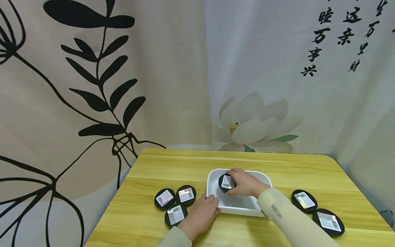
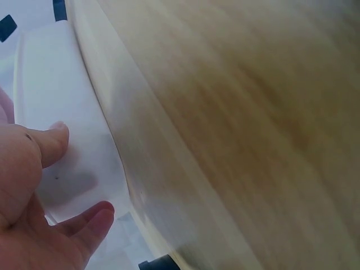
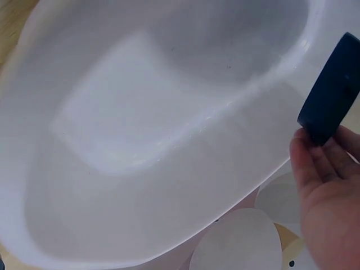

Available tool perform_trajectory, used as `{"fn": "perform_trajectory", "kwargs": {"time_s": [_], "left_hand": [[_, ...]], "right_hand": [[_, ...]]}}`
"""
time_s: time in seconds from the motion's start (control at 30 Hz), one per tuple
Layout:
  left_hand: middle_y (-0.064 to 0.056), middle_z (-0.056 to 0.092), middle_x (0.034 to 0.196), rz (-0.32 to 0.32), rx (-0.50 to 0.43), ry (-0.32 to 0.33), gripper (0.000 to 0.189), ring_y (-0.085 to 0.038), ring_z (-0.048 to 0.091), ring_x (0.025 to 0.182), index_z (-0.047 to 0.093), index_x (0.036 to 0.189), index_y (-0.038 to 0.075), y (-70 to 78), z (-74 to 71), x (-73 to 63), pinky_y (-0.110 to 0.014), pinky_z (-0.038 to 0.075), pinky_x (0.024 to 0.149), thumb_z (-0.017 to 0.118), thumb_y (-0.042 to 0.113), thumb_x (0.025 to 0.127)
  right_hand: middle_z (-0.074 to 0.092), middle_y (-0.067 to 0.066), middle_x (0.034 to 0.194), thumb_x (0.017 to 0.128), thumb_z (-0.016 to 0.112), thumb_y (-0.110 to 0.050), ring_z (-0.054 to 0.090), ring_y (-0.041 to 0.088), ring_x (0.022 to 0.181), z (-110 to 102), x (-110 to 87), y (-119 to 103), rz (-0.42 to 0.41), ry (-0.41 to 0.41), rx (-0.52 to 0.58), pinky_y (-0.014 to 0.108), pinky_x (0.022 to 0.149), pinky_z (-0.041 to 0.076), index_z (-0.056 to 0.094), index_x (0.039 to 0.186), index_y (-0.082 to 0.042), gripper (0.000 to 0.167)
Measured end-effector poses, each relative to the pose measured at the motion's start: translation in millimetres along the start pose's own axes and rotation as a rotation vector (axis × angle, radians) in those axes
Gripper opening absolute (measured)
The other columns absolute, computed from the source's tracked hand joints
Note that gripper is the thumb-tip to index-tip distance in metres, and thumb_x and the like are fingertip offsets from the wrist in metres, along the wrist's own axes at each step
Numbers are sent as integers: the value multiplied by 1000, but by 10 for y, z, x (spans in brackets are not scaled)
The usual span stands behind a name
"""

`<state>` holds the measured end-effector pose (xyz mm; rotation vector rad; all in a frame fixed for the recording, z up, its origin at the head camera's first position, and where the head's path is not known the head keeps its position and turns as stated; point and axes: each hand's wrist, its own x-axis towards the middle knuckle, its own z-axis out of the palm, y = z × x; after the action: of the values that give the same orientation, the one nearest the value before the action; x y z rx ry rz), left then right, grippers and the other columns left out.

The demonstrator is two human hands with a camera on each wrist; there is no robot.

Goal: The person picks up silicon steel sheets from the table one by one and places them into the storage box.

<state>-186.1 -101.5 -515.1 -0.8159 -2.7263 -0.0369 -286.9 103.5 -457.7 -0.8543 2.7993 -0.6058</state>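
Observation:
My right hand [image 1: 247, 183] grips a black round disc [image 1: 225, 185] with a white barcode label, over the left part of a white tray [image 1: 243, 207]. Edge-on in the right wrist view, the disc [image 3: 333, 90] shows a thick dark side, with fingertips on its lower edge. At the tray's front left corner, my left hand [image 1: 202, 214] holds the wall. Its thumb lies against the outer front wall in the left wrist view, the other fingers [image 2: 93, 225] round the corner. The tray's inner floor [image 3: 129, 107] looks smooth and white.
Left of the tray lie three labelled black discs: one [image 1: 164, 199], another [image 1: 186, 195], and a third [image 1: 176, 215] close by the left hand. Two more, a disc [image 1: 304, 200] and a nearer disc [image 1: 328, 222], lie right of the right forearm. Behind the wooden table [image 1: 172, 164] hangs a printed curtain [image 1: 172, 85].

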Motion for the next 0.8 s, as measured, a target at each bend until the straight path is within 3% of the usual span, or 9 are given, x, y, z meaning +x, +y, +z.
{"fn": "perform_trajectory", "kwargs": {"time_s": [0.2, 0.5, 0.8], "left_hand": [[5, 53, 87, -8, -16, 7, 19, -15, 48, 76, 56, 93, 17, 2, 10, 4, -24, 42, 67, 62, 35, 98], [5, 55, 90, -32, -33, -56, 19, -15, 49, 79, 57, 95, 17, 16, -37, -8, -25, 43, 70, 60, 35, 100], [5, 55, 89, -31, -22, -36, 19, -15, 50, 80, 57, 94, 17, 16, -39, -3, -25, 43, 70, 61, 35, 99]], "right_hand": [[63, 10, 129, 73, 88, -34, 59, 22, 113, -15, 31, -16, 4, -19, 12, 44, 100, 50, 56, 138, 1, 81], [65, 4, 117, 72, 89, -34, 59, 17, 102, 50, 93, 8, -54, -27, 5, 41, 93, 51, 60, 130, -3, 72], [65, 0, 108, 71, 89, -32, 57, 14, 96, 93, 139, 33, -91, -30, -2, 37, 88, 51, 62, 122, -6, 63]]}}
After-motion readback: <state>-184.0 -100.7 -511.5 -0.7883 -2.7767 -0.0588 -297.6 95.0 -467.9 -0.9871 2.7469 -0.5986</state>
